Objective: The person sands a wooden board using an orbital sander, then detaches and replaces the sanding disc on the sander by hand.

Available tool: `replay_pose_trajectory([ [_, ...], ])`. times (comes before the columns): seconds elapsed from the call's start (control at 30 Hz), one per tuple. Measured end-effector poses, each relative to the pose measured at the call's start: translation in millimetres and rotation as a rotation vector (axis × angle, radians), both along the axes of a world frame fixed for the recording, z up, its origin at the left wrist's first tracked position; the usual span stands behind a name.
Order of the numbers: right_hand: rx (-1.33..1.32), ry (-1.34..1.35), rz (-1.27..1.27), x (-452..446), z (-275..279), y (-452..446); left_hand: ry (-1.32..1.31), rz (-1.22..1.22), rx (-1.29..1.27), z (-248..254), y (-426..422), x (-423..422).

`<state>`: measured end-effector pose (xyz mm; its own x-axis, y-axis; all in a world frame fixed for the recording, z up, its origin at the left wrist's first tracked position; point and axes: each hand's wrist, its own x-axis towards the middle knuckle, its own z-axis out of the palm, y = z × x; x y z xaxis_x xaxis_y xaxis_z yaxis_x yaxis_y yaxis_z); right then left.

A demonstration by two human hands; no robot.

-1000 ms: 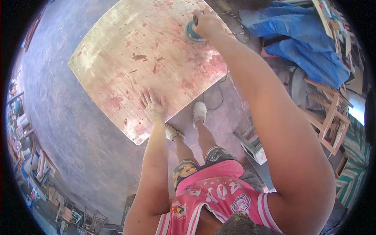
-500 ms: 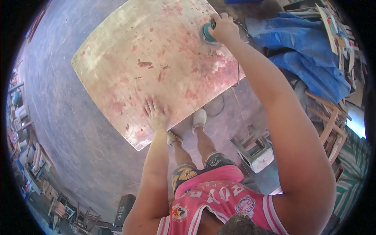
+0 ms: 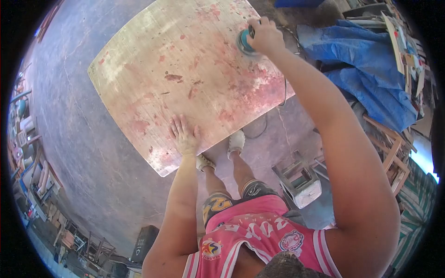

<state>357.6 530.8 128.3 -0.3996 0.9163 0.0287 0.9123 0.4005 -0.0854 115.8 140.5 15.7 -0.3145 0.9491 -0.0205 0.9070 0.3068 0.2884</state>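
A wide wooden tabletop (image 3: pixel 153 97) with worn, reddish stained patches spreads out in front of me. My right hand (image 3: pixel 267 37) is wrapped round a teal power sander (image 3: pixel 245 41), whose round base rests on the board near its right edge. My left hand (image 3: pixel 186 138) lies flat on the board close to the near edge, fingers spread, holding nothing. A dark cord (image 3: pixel 285 92) hangs past the board's right edge. The sander's upper body is partly hidden under my right hand.
A small stool (image 3: pixel 299 180) stands on the concrete floor to my right. Beyond it are wooden frames (image 3: pixel 389 143) and a crumpled blue tarp (image 3: pixel 361 60) beside stacked scrap wood. A black box (image 3: pixel 145 243) is at lower left, with clutter along the left wall.
The view has shifted slightly. My right hand and the sander stay near the board's right edge with little visible movement. My left hand remains flat in the same place.
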Motion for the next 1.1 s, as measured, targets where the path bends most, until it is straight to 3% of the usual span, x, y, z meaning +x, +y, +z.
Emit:
replay_pose_trajectory([
  [0.23,-0.036,0.035,-0.116,-7,25,37,0.015,-0.011,0.046,-4,-1,0],
  [0.37,-0.043,0.009,0.028,7,0,-20,0.016,0.004,-0.012,5,0,3],
  [0.57,-0.332,-0.05,0.103,-10,34,-104,0.017,0.012,-0.036,-1,0,0],
  [0.6,-0.331,-0.048,0.103,-17,29,-101,0.022,0.015,-0.021,-2,1,1],
  [0.67,0.013,0.043,0.098,-33,8,-86,0.029,0.02,-0.01,-2,1,1],
  [0.77,-0.114,0.06,0.023,-58,10,-38,-0.001,0.019,-0.017,2,-1,1],
  [0.93,-0.075,0.09,0.05,-59,22,11,0.009,0.0,0.039,4,2,2],
  [1.03,-0.107,0.098,0.052,-39,13,6,-0.012,0.009,0.022,5,1,1],
  [1.1,0.023,0.034,0.013,-13,4,-30,-0.011,0.014,0.015,5,3,2],
])
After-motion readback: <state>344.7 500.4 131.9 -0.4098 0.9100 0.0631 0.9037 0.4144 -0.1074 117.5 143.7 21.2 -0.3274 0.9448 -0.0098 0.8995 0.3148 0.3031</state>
